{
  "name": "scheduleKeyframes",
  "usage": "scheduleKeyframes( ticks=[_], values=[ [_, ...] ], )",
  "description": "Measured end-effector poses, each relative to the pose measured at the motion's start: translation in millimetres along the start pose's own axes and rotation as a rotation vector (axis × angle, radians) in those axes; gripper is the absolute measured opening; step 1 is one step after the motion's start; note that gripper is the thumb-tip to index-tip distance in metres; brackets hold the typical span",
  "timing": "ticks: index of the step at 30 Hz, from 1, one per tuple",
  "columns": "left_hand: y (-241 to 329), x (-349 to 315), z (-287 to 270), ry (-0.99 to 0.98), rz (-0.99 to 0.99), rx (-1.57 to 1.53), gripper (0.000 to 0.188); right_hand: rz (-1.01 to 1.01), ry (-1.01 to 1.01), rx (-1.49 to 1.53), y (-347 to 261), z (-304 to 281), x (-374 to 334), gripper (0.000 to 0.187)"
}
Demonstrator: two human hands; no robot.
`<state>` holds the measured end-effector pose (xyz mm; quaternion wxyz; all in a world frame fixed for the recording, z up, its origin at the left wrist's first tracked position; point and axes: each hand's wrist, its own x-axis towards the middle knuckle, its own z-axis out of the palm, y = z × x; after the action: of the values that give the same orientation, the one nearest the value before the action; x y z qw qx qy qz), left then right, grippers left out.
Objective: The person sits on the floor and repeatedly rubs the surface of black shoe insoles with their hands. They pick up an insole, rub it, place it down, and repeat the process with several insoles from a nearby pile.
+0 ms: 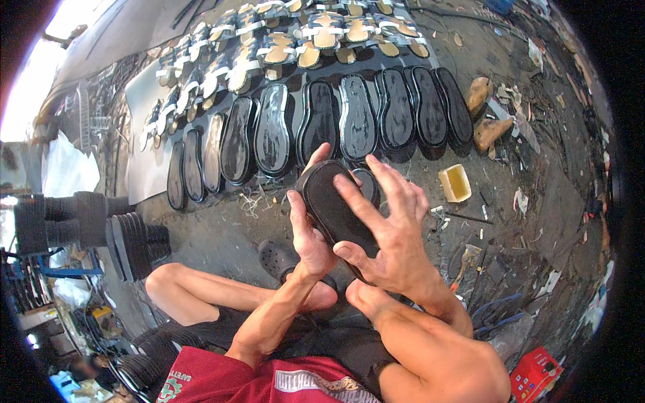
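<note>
A black shoe sole (339, 213) is raised above my lap, tilted, with its dark flat face toward me. My left hand (310, 243) grips it from the left and beneath, the thumb along its edge and some fingers hidden behind. Across its face lies the index finger of my right hand (398, 235), with the thumb near its close end. The other fingers of that hand are spread out past the right edge. Partly hidden behind my hands, a smaller dark sole (367, 183) shows on the floor.
Several glossy black soles (272, 131) stand in a row ahead. Behind them lie rows of sandal uppers (279, 48) with tan insoles. At right are a yellow-filled container (455, 183), wooden shoe lasts (492, 132) and scraps. Stacked black soles (131, 245) sit at left; a clog (277, 260) is on the floor.
</note>
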<state>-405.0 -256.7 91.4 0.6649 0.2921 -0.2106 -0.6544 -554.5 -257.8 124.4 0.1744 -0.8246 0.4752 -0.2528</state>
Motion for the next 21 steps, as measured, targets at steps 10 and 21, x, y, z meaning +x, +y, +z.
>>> scheduleKeyframes(
  ticks=[10,21],
  values=[
    [8.6,-1.1,4.4,-0.021,-0.006,0.253,0.072,0.03,-0.104,-0.026,3.0,7.2,8.3,0.074],
    [31.7,3.1,-0.8,0.042,-0.25,0.346,0.066,-0.004,-0.147,-0.117,17.6,5.4,14.7,0.066]
  ],
)
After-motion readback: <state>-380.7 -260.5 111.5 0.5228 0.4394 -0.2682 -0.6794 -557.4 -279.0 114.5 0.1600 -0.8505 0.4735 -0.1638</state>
